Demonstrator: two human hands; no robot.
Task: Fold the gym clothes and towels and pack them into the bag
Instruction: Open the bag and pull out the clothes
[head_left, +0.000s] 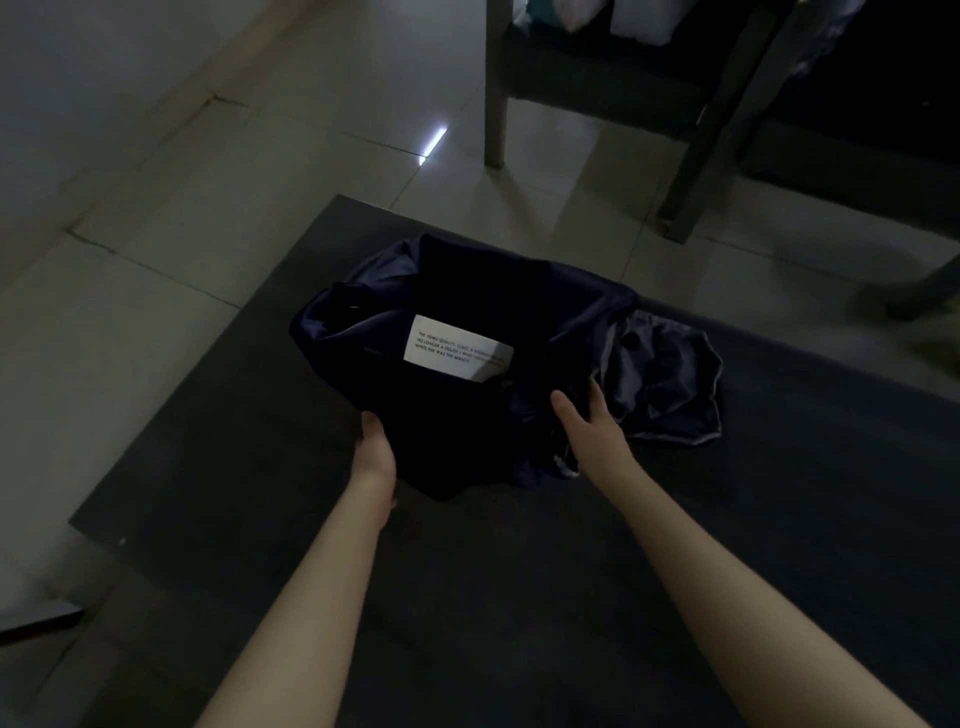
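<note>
While a folded dark garment (457, 415) lies partway inside the navy bag (576, 301) on a dark surface (519, 571), the left hand (375, 449) pinches its near edge and the right hand (584, 423) rests loose-fingered on the bag's rim. The slack rim could collapse and spoil the fold.

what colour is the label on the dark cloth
The rectangular label is white with black printed text, on the dark navy cloth; best in the head view.
</note>
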